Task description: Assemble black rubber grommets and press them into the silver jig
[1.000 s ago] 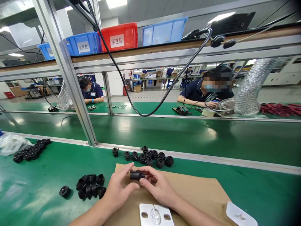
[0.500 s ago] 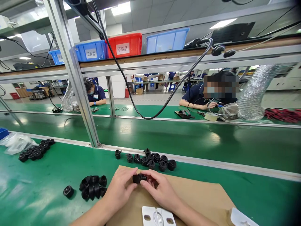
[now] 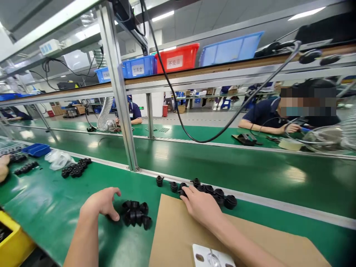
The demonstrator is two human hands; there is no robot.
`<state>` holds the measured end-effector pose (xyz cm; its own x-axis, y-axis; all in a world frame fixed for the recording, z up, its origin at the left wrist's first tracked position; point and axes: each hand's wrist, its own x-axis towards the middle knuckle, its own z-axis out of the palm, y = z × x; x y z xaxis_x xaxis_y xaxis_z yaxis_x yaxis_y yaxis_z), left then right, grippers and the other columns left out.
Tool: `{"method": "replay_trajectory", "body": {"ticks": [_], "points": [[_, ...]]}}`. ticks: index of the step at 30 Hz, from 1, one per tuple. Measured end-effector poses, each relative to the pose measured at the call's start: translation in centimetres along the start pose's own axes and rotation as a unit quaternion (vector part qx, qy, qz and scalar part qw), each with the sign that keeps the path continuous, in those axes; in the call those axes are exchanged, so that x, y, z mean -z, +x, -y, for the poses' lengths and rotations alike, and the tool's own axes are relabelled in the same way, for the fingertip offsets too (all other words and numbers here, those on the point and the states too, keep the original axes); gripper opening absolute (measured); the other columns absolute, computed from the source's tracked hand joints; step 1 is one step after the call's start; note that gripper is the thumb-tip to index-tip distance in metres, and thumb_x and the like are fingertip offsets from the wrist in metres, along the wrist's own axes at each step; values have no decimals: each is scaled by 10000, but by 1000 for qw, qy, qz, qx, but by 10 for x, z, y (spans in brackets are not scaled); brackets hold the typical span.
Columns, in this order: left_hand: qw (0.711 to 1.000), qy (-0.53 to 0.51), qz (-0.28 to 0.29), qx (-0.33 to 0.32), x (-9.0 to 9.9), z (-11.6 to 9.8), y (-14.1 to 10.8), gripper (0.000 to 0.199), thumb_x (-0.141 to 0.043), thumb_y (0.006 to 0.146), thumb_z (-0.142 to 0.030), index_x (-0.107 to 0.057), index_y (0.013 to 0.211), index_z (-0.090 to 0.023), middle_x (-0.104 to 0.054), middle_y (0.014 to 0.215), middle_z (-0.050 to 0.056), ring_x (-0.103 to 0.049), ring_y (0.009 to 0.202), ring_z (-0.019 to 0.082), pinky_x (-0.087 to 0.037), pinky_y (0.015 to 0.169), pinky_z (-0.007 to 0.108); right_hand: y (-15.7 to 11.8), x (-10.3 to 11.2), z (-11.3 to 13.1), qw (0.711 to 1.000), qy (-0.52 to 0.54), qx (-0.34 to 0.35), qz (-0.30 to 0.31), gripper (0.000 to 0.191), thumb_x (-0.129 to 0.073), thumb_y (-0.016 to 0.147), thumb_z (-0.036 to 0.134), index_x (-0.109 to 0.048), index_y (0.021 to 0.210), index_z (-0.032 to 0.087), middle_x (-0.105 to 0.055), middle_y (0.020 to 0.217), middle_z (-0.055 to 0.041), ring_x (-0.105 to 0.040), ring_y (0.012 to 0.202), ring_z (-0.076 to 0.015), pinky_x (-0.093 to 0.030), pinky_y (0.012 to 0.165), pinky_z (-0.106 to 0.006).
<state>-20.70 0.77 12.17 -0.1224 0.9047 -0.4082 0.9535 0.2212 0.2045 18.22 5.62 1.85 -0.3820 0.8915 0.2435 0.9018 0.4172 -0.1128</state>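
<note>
My left hand (image 3: pixel 101 203) hovers over the green table with thumb and fingers apart. Beneath its thumb is a dark round piece, mostly hidden. Just right of it lies a group of curved black plastic parts (image 3: pixel 136 215). My right hand (image 3: pixel 201 205) reaches to the back row, its fingertips closed on a small black stepped cylindrical part (image 3: pixel 182 192), largely covered by the fingers. Similar black stepped parts (image 3: pixel 230 201) stand around it, some behind the hand. Below my right forearm, a white plate with slots (image 3: pixel 207 256) rests on a brown cardboard sheet (image 3: pixel 172 230).
A metal post (image 3: pixel 118 89) rises from the table's back rail. Further left are more black parts (image 3: pixel 76 168), a clear plastic bag (image 3: pixel 59 159), a blue tray (image 3: pixel 36 149) and a yellow bin (image 3: pixel 16 237). Another person's hand (image 3: pixel 3 167) shows at the left edge. A black cable (image 3: pixel 178 115) hangs ahead.
My hands have parted from the black piece they held together over the cardboard. The left moved left to the lone round piece, the right to the back row. The view has turned left.
</note>
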Motion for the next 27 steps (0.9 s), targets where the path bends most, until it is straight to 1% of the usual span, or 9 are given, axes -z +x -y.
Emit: {"method": "replay_trajectory", "body": {"ticks": [4,9,12,15,17,21,24,26,27], "points": [[998,-12,47,30,-10,10,19,740,-960,524,-97,-724,1211,-234,-792,1009,8,-758,631,232,-556,532,292,10,3,7,1000,-20,-8,22,286,-526,1070,216,-683,1290,122,-773,1066,-179,-787,824,-337,-504,620,-345],[1000,4,-16,7,-20,4,44,292,-858,872,-156,-716,1127,-150,-748,993,31,-734,849,201,-634,804,363,3,15,41,998,8,46,42,241,-587,1053,266,-679,1269,210,-783,1044,-117,-780,890,-313,-494,680,-338],[995,-1,-93,-29,-27,-5,57,215,-750,1007,-272,-699,1180,-155,-733,1122,61,-721,1026,230,-622,939,425,-3,18,81,984,48,163,53,187,-712,1001,378,-695,1120,235,-759,1014,-80,-753,872,-286,-473,670,-330],[986,-9,-155,-59,-33,-16,69,217,-739,1011,-273,-696,1181,-146,-727,1162,74,-705,1097,250,-590,1010,462,2,14,114,942,33,330,56,285,-797,924,314,-670,1164,228,-722,1085,-93,-703,775,-249,-415,599,-320],[981,-13,-178,-75,-36,-22,74,170,-768,972,-211,-709,1116,-141,-737,1118,63,-704,1079,245,-574,1013,453,8,10,125,925,12,377,53,267,-764,945,270,-660,1187,224,-712,1087,-88,-678,749,-229,-397,577,-318],[971,-27,-216,-99,-33,-33,75,210,-824,782,-37,-702,918,-140,-750,951,58,-708,939,246,-541,873,356,13,8,125,931,35,355,71,232,-745,972,318,-673,1145,181,-719,1073,-90,-674,785,-238,-428,586,-329],[957,-51,-255,-131,-28,-47,67,215,-766,767,-28,-666,894,-170,-750,965,71,-704,935,252,-503,832,321,4,17,106,945,180,261,84,348,-763,921,305,-674,1245,215,-726,1106,-80,-675,836,-237,-484,673,-321],[949,-77,-258,-167,-30,-62,58,201,-705,818,-64,-659,971,-186,-754,1020,57,-705,866,217,-508,805,302,-6,24,83,911,372,148,94,467,-730,897,274,-635,1355,270,-723,1101,-53,-671,846,-206,-504,714,-301],[946,-88,-250,-188,-35,-71,52,201,-686,841,-93,-660,1012,-195,-756,1044,46,-703,824,199,-516,781,293,-13,27,68,869,477,82,104,511,-721,876,275,-619,1376,281,-719,1088,-45,-671,832,-190,-508,700,-287]]}}
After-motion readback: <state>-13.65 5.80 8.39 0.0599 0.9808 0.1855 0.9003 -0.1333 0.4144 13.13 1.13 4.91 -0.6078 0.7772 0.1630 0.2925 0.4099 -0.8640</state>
